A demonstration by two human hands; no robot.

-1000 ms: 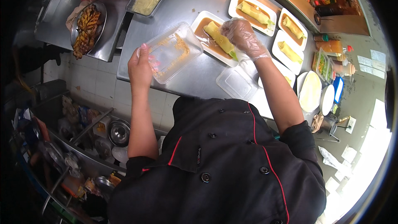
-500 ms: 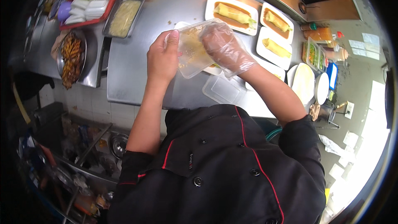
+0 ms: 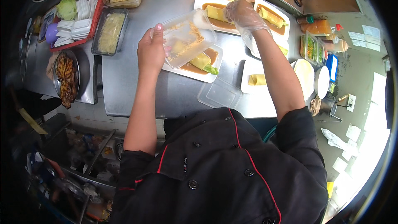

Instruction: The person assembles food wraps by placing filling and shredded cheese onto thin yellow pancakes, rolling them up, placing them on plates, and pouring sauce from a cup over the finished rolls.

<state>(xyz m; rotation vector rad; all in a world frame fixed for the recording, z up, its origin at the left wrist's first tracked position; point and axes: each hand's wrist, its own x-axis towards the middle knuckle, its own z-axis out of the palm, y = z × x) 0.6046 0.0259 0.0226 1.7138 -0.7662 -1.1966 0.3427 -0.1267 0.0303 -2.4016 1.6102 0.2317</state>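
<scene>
My left hand (image 3: pixel 151 52) holds a clear plastic container (image 3: pixel 186 37) with crumbly yellow filling, tilted above a white rectangular plate (image 3: pixel 209 76) that carries a rolled yellow wrap with greens and brown sauce. My right hand (image 3: pixel 244 14), in a thin clear glove, hovers with curled fingers over a second white plate (image 3: pixel 201 2) with a roll in sauce; I cannot tell whether anything is pinched in its fingers. Both plates rest on the steel counter (image 3: pixel 137 91).
More plates with rolls (image 3: pixel 273 16) lie at the right, and one roll on a small white plate (image 3: pixel 255 79). A clear lid (image 3: pixel 217 95) sits near the counter edge. Trays of shredded food (image 3: pixel 110 31), a red tray of white cups (image 3: pixel 78 16), grilled pieces (image 3: pixel 64 76) stand left.
My left hand has carried the container left and tilted it over the near plate. My gloved right hand left the container and moved up to the far plate.
</scene>
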